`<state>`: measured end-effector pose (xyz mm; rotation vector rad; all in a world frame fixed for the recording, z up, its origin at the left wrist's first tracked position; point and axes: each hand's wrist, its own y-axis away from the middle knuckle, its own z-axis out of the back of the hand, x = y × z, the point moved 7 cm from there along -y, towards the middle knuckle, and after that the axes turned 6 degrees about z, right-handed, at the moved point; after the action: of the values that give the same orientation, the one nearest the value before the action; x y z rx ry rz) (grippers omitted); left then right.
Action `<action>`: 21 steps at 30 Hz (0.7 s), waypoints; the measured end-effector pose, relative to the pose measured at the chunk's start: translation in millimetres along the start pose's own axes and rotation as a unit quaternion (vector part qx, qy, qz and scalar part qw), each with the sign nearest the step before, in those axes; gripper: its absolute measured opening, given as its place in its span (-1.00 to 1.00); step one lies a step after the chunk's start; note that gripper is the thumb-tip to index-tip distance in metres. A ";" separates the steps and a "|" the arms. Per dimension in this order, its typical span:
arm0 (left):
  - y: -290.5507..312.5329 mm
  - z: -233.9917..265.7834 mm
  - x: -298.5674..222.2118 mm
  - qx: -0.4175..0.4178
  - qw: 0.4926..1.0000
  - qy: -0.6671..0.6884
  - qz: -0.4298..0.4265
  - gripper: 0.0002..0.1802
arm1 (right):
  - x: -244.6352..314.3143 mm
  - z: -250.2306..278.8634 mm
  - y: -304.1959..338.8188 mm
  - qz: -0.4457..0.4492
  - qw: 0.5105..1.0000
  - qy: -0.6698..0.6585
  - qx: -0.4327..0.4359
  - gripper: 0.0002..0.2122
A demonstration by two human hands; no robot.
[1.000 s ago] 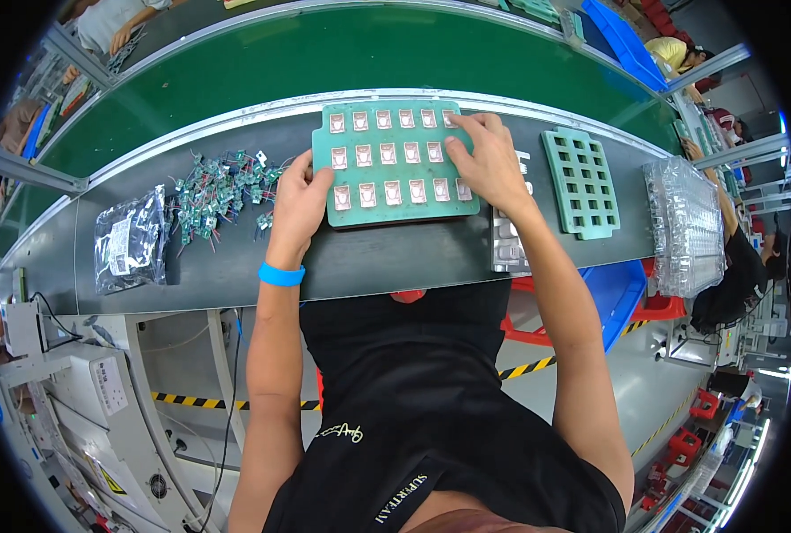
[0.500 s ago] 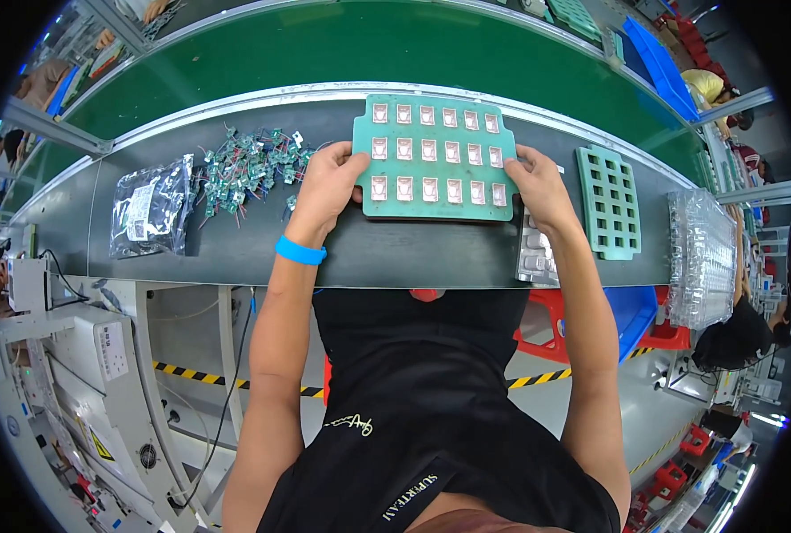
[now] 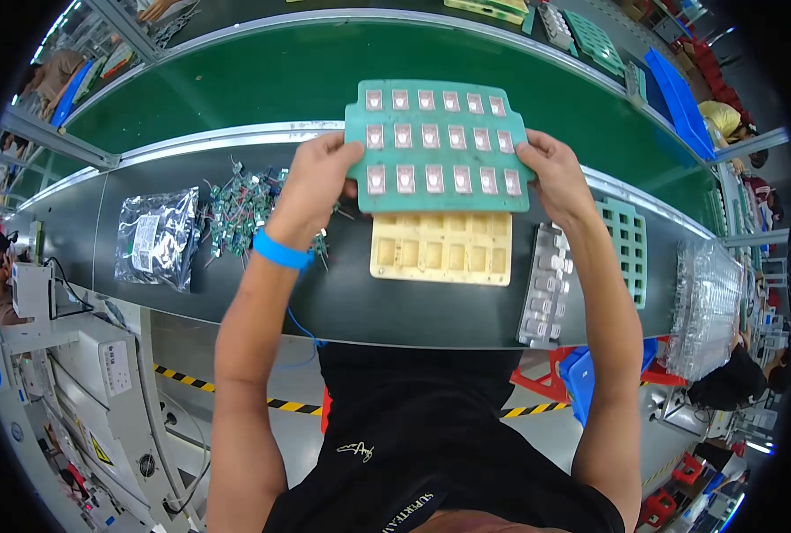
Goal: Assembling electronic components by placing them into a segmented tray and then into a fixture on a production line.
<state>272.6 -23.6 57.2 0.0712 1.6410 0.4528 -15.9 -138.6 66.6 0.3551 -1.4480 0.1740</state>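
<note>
Both my hands grip a green tray [image 3: 431,153] by its short sides. Rows of small clear plastic pieces sit in its pockets. My left hand [image 3: 317,178], with a blue band on the wrist, is closed on the left edge, thumb on top. My right hand [image 3: 557,178] pinches the right edge the same way. Below the raised tray, a cream-coloured tray [image 3: 440,271] with square pockets lies on the dark work surface; the green tray hides its far part. Just left of my left hand spreads a pile of small green circuit boards [image 3: 240,209] with thin wires.
A silver bag [image 3: 157,240] lies at the left. To the right are a narrow tray of small parts [image 3: 547,289], another green tray [image 3: 625,253] with open pockets and a stack of clear plastic trays [image 3: 707,306]. A metal rail [image 3: 227,138] borders the dark bench [image 3: 342,306] and a green belt.
The green tray has been raised in my hands, and the cream tray beneath it has come into view. The head view has shifted, so the bench appears lower.
</note>
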 end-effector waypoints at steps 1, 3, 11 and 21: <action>-17.5 2.3 -11.0 0.003 1.000 -0.022 -0.005 -0.76 | 5.5 -3.8 -15.2 0.006 1.000 0.001 0.005 -0.66; -56.0 5.5 -26.9 -0.019 0.999 -0.037 -0.006 -0.78 | 4.0 -2.7 -55.2 0.018 1.000 -0.004 0.009 -0.67; -192.2 16.5 -14.1 -0.129 0.981 -0.106 0.101 -0.82 | -41.0 -2.0 -181.4 0.034 0.996 0.076 -0.032 -0.71; -205.0 42.0 -4.8 -0.131 0.985 -0.093 0.068 -0.72 | -42.5 21.2 -197.0 0.143 0.947 0.286 -0.041 -0.69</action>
<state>358.6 -202.8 -8.4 0.0272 1.3863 0.7420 23.6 -325.9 0.4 0.0134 -0.9177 0.4140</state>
